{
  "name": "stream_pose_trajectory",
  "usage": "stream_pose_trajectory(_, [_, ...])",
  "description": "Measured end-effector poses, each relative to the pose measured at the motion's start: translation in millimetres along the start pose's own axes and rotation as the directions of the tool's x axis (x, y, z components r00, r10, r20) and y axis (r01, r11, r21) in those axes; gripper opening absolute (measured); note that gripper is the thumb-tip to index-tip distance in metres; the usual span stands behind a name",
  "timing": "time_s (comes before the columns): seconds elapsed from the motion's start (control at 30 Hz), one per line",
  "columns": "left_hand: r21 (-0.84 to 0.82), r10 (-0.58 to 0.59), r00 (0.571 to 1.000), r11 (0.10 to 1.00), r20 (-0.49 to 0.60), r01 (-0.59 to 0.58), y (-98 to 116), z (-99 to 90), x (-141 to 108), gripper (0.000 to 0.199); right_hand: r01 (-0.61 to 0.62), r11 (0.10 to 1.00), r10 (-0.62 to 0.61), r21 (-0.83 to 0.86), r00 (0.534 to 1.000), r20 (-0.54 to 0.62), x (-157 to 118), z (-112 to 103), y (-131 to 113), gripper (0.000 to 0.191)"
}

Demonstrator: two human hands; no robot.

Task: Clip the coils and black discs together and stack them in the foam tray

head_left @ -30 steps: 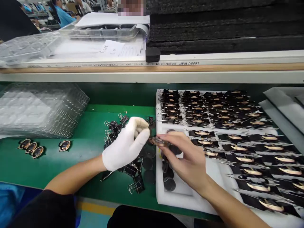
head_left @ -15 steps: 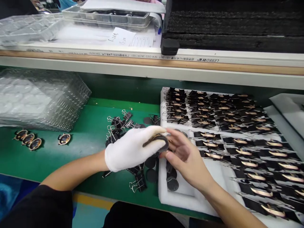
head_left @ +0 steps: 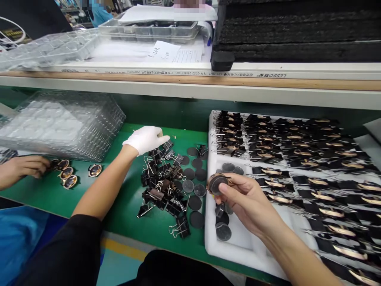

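Observation:
In my bare right hand [head_left: 250, 198] I hold a round gold-rimmed watch case [head_left: 210, 183], with a dark disc [head_left: 218, 185] lying against its face under my thumb. My white-gloved left hand [head_left: 145, 140] is at the far edge of a pile of black binder clips [head_left: 162, 180]. Its thumb and fingers look apart, just above a binder clip [head_left: 168, 147]; whether they touch it is unclear. Several loose black discs [head_left: 195, 203] lie between the pile and the white foam tray [head_left: 210, 238]. More discs [head_left: 223, 231] rest inside the tray's near compartment.
Rows of clipped watch cases [head_left: 323, 182] fill the foam on the right. Another person's hand [head_left: 26, 169] touches the watch cases [head_left: 66, 172] at left. Behind them stand stacked clear plastic trays [head_left: 68, 123]. A shelf edge [head_left: 184, 89] runs across above the green table [head_left: 119, 210].
My left hand has let go of the watch case and moved left and away to the clips. The right hand keeps holding it. Another person's hand has come in at left.

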State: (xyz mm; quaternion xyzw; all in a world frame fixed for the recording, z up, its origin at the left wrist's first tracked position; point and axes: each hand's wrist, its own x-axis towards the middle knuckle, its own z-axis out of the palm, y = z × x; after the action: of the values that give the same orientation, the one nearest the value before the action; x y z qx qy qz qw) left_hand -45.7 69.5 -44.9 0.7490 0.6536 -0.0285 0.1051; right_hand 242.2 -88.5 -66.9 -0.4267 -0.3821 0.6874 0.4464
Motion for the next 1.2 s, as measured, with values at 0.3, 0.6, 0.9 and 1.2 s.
stream_pose_trajectory(0.3, [-0.326, 0.370, 0.746, 0.728, -0.554, -0.603, 77, 3.9, -81, 0.038, 0.151, 0.982, -0.148, -0.111, 0.988, 0.039, 0, 3, -1, 0.014])
stream_pose_trajectory(0.6, [-0.304, 0.609, 0.750, 0.686, -0.257, -0.661, 69, 6.5, -85, 0.049, 0.268, 0.949, -0.249, -0.164, 0.960, 0.126, -7, -2, -3, 0.010])
stream_pose_trajectory(0.9, [-0.362, 0.594, 0.769, 0.681, -0.235, -0.636, 83, 17.8, -94, 0.050, 0.240, 0.938, -0.203, -0.249, 0.965, 0.164, -7, -2, -11, 0.009])
stream_pose_trajectory(1.2, [-0.467, 0.548, 0.771, 0.616, -0.325, -0.635, 80, 14.6, -91, 0.042, 0.132, 0.989, -0.137, -0.066, 0.988, -0.076, -2, -14, -12, 0.012])
